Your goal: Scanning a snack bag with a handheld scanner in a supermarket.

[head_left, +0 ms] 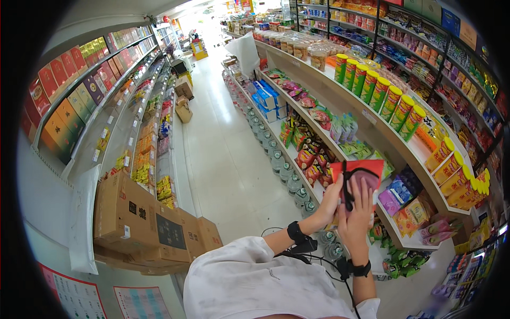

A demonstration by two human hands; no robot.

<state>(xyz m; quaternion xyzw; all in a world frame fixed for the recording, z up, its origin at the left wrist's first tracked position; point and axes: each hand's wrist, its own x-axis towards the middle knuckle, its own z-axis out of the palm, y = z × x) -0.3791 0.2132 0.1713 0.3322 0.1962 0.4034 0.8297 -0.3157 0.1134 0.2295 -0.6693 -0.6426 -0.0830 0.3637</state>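
A red packet (373, 167) with a dark printed pattern is held over the shelf front at the right. My left hand (330, 200) grips its left edge. The fingers of my right hand (357, 208) lie along its face, lower down, and press it from the right. Part of the packet is hidden behind both hands. Close by, red snack bags (312, 161) lie on the shelf to the left of the hands, and green packets (357, 151) lie just beyond. Each wrist wears a black band, and a black cable runs between the forearms.
Yellow-lidded canisters (390, 102) line the upper shelf at the right. Large clear water bottles (286, 173) stand along the floor beside that shelf. Cardboard boxes (126, 212) are stacked at the left, under shelves of cartons. A tiled aisle (215, 143) runs between the shelves.
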